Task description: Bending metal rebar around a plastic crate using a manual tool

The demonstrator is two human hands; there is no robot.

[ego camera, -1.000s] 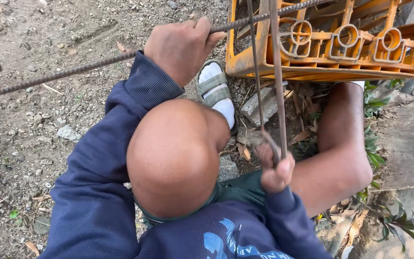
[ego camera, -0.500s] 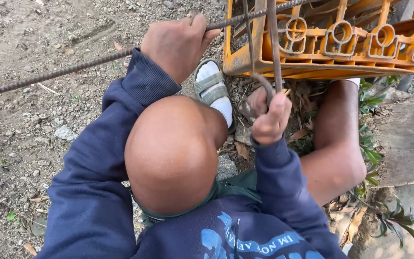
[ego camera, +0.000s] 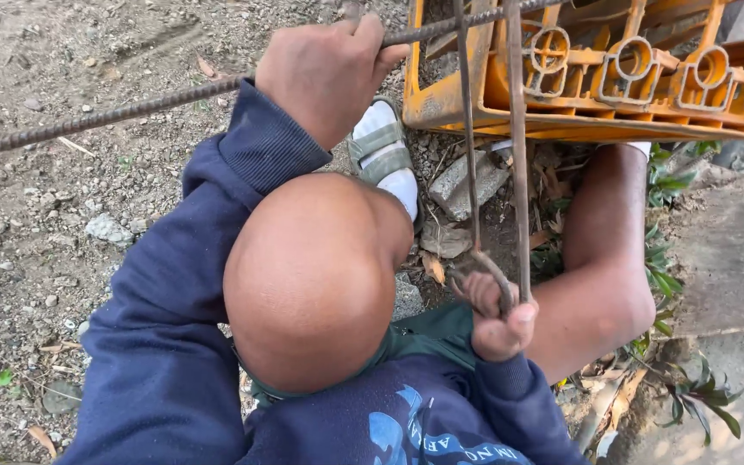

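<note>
My left hand (ego camera: 325, 73) is closed around a long ribbed steel bar (ego camera: 105, 116) that runs across the top of the view, from the far left toward an orange plastic crate (ego camera: 647, 86). My right hand (ego camera: 499, 314) grips the curved lower end of a thin bent steel rod (ego camera: 518, 172). The rod's two legs rise side by side up to the crate and the long bar. This hand sits low between my bare knees (ego camera: 312, 275). Both arms wear dark blue sleeves.
My foot in a white sock and grey sandal (ego camera: 382, 151) rests on gravelly dirt below the long bar. Stones and dry leaves (ego camera: 462, 185) lie under the crate. Green plants (ego camera: 691, 405) and a concrete slab (ego camera: 734, 258) are on the right.
My right hand rose along the bent rod half a second ago and has come back down to its curved end. My left hand stays on the long bar.
</note>
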